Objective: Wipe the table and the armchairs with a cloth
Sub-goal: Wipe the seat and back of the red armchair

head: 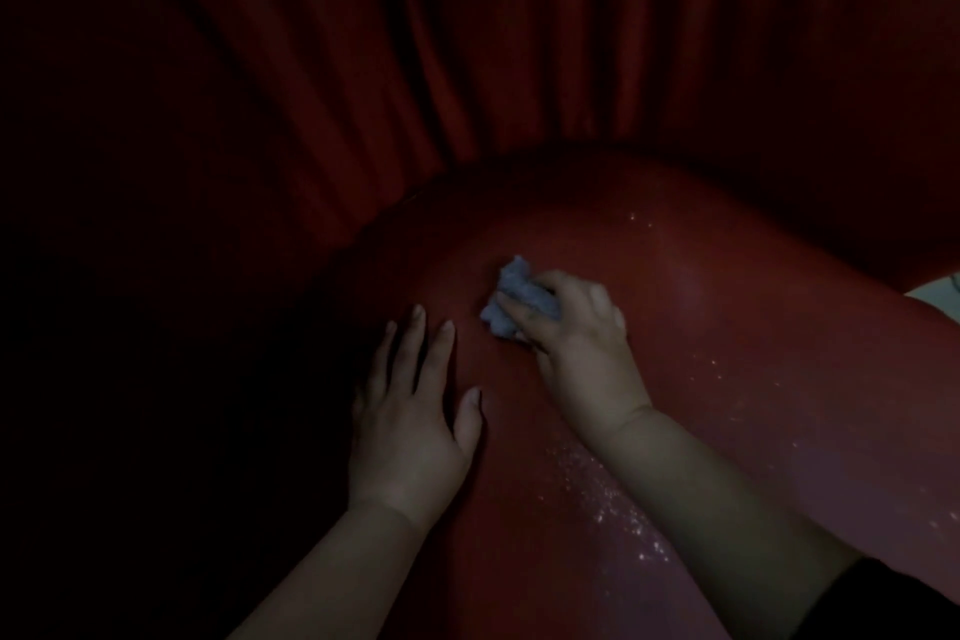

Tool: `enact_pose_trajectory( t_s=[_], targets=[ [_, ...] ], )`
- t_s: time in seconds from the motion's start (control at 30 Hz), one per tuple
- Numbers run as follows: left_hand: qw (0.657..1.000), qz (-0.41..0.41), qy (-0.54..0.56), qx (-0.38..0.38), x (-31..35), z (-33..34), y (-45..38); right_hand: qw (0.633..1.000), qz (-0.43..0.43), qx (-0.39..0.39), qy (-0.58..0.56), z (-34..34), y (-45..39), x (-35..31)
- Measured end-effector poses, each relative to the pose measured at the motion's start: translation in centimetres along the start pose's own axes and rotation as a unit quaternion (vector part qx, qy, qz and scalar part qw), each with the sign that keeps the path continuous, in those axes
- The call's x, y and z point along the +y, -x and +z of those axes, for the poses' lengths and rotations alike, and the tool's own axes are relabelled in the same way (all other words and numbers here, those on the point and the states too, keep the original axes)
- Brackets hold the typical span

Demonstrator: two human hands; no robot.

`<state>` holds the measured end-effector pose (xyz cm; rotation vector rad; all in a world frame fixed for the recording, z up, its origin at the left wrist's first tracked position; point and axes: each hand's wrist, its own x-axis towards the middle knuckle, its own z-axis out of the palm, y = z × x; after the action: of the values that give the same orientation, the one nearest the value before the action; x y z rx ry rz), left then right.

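Note:
A dark red, rounded armchair surface fills the lower right of the head view, dimly lit. My right hand grips a crumpled pale blue-grey cloth and presses it onto the red surface near its upper curve. My left hand lies flat on the same surface just left of the cloth, fingers straight and spread. Small glistening droplets speckle the red surface below and right of my right forearm.
Dark red pleated curtains hang behind the armchair across the whole background. The left side of the view is nearly black. A pale patch shows at the right edge beyond the red surface.

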<state>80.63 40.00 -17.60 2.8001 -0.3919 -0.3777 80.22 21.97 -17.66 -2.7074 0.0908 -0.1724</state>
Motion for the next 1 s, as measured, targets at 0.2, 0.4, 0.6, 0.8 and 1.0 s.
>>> enact_pose_trajectory(
  t_s=[0.2,0.4,0.6,0.8,1.0],
  targets=[
    [1.000,-0.013,-0.001,-0.018,0.8,-0.4,-0.1,0.992,0.095,0.076,-0.046,-1.3,-0.8,2.0],
    [1.000,-0.008,0.007,-0.006,2.1,-1.5,-1.7,0.999,-0.017,-0.012,0.030,-0.8,-0.8,0.3],
    [1.000,-0.006,0.002,-0.023,2.8,-1.6,-1.7,0.986,0.143,0.083,-0.003,-3.6,-0.8,5.7],
    [0.999,-0.015,0.005,-0.039,3.2,-1.6,-1.7,0.957,0.212,0.160,-0.116,-5.5,-4.7,7.6],
    [0.999,-0.013,-0.006,-0.038,2.9,-1.6,-1.8,0.980,0.186,0.041,-0.050,-5.0,-5.8,9.7]
  ],
)
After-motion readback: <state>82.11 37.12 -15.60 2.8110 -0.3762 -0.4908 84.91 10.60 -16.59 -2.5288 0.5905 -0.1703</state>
